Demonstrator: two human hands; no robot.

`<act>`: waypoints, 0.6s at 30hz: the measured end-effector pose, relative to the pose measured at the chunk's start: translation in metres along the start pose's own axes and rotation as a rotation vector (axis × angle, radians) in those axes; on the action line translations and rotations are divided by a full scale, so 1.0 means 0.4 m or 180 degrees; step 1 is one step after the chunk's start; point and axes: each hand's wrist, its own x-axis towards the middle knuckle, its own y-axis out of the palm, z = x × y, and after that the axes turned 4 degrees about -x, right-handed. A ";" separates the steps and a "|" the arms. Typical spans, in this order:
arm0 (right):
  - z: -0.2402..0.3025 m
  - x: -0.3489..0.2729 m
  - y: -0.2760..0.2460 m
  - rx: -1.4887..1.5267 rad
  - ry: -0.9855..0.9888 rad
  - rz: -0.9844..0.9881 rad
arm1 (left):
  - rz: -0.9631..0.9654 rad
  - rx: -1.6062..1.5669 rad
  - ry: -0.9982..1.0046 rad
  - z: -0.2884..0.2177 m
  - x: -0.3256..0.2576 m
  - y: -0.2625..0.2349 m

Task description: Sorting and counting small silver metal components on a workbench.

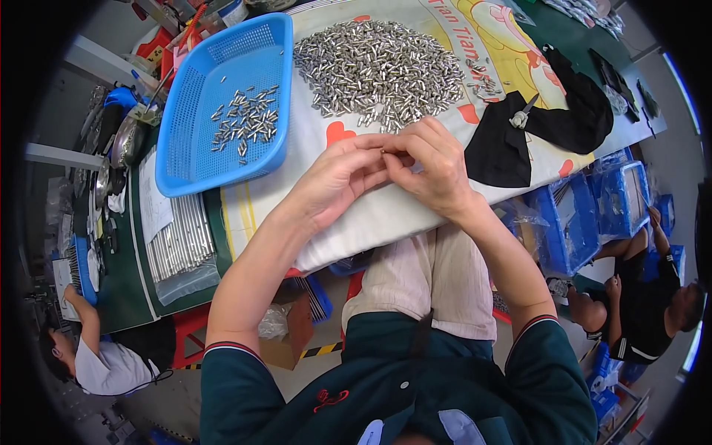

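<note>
My left hand (343, 178) and my right hand (432, 167) meet at the near edge of a heap of small silver metal pins (378, 63). Both are closed, thumbs and fingertips pinched together. A tiny thing shows between the fingertips, too small to name. Left of my hands stands a blue perforated plastic basket (169, 141). Inside it lies a smaller batch of the same kind of pins (252, 119), spread loosely over the bottom. The heap rests on a pale printed cloth (356, 230) that covers the table.
Right of the heap lie black fabric pieces (498, 144) with a small pointed tool (523, 111) on top. Metal rods (178, 241) in a plastic bag lie at left. Blue bins (567, 222) stand beyond the right table edge. One person sits on each side, farther off.
</note>
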 end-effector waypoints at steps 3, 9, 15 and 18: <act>-0.010 -0.002 -0.012 0.0219 0.0121 -0.0052 | -0.0177 0.0246 -0.0213 -0.002 0.000 0.017; -0.004 0.001 -0.016 0.0467 0.0348 0.0010 | -0.0169 0.1236 -0.0076 -0.008 0.000 -0.012; 0.007 -0.004 -0.019 0.0507 0.0538 0.0033 | -0.0652 0.0462 0.0301 0.008 0.007 -0.008; 0.014 0.000 -0.014 0.0523 0.0613 -0.0052 | -0.0535 0.0390 0.0369 0.006 0.007 -0.017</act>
